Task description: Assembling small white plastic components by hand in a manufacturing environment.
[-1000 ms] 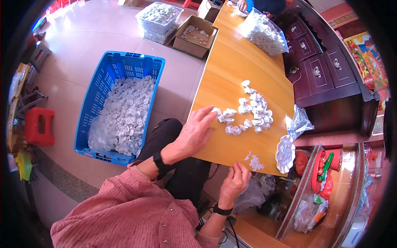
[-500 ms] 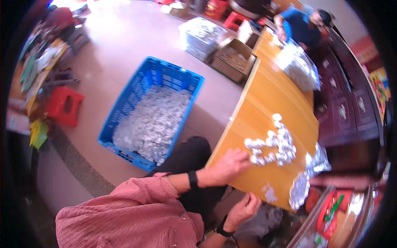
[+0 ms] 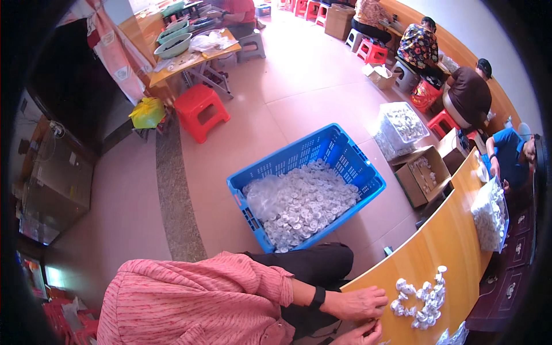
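At the near edge of the wooden table [image 3: 428,261], my left hand [image 3: 357,303] has its fingers bent and pressed together. Just below it, my right hand [image 3: 362,333] is pinched, partly cut off by the lower edge of the picture. The fingertips of both hands meet or nearly meet; anything between them is too small or hidden to make out. A loose cluster of small white round parts [image 3: 428,302] lies on the table just right of my left hand. Past my knee, a blue plastic crate [image 3: 244,215] on the floor holds a heap of similar white pieces [image 3: 310,201].
Farther along the table stands a clear bin [image 3: 489,218] of white parts, near a person in blue [image 3: 509,155]. Beyond the crate are a cardboard box [image 3: 422,175] and another clear bin [image 3: 399,129]. A red stool [image 3: 201,112] stands left; other people sit farther back.
The view has swung left, showing more of the room. My left hand has drawn back from the white parts, and my two hands have come together at the table edge.
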`<state>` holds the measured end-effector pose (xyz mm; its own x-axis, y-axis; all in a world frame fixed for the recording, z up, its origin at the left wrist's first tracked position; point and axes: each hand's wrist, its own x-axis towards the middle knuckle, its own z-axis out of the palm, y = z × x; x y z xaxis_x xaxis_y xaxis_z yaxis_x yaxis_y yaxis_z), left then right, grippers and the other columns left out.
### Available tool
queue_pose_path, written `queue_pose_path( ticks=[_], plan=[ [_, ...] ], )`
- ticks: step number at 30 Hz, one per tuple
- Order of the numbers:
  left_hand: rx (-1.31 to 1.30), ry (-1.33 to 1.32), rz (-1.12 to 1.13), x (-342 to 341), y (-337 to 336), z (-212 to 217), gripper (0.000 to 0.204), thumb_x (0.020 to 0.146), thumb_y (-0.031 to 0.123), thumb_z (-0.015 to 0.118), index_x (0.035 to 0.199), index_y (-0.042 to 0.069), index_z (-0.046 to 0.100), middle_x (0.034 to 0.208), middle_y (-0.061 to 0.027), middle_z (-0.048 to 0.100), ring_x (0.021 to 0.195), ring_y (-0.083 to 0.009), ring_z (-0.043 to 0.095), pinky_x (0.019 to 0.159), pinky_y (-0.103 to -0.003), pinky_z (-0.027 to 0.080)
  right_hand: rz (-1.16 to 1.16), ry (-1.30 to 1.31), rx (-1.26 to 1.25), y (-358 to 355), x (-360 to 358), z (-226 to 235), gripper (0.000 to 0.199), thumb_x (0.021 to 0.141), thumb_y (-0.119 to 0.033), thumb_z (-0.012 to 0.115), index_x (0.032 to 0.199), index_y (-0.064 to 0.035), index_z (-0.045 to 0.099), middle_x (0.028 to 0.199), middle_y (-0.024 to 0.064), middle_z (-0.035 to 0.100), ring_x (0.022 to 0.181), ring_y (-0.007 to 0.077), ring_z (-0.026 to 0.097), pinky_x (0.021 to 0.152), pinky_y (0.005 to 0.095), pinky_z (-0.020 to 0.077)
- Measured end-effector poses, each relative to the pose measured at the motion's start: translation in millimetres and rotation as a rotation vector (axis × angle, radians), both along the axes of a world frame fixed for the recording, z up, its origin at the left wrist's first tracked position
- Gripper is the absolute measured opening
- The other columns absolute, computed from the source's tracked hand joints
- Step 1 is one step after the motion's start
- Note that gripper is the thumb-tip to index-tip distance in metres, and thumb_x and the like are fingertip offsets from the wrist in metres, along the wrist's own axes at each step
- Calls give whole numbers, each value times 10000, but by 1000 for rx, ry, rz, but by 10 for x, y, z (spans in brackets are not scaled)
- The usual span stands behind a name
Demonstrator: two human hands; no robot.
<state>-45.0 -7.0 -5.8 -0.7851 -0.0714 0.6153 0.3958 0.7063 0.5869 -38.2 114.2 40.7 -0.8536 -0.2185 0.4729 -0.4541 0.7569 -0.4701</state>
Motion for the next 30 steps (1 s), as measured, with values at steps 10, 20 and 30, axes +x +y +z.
queue_pose_path(
  ticks=[10, 20, 30],
  plan=[
    [150, 46, 29, -5, 31, -45, 289, 778, 119, 699, 1038, 31, 608, 1026, -129, 560, 944, -300, 536, 820, -403, 445, -13, -91, -9, 52, 26, 84, 236, 981, -169, 637, 1131, 1, 704, 988, 166, 735, 854, 307, 701, 763, 374, 551],
    [386, 19, -8, 5, 40, -62, 295, 825, 20, 675, 1112, 19, 607, 1073, -143, 574, 1028, -347, 578, 851, -412, 514, 72, -80, -258, 258, -222, -415, 180, 971, -60, 641, 1088, 76, 655, 994, 200, 700, 878, 294, 688, 794, 363, 571],
    [623, -70, 74, -38, -152, -8, 111, 924, 52, 670, 1033, 33, 670, 932, -75, 667, 861, -195, 658, 738, -314, 536, 39, -101, -202, 142, -260, -474, 99, 929, -15, 655, 1017, 32, 664, 960, 206, 689, 862, 363, 669, 768, 431, 544]
  ],
)
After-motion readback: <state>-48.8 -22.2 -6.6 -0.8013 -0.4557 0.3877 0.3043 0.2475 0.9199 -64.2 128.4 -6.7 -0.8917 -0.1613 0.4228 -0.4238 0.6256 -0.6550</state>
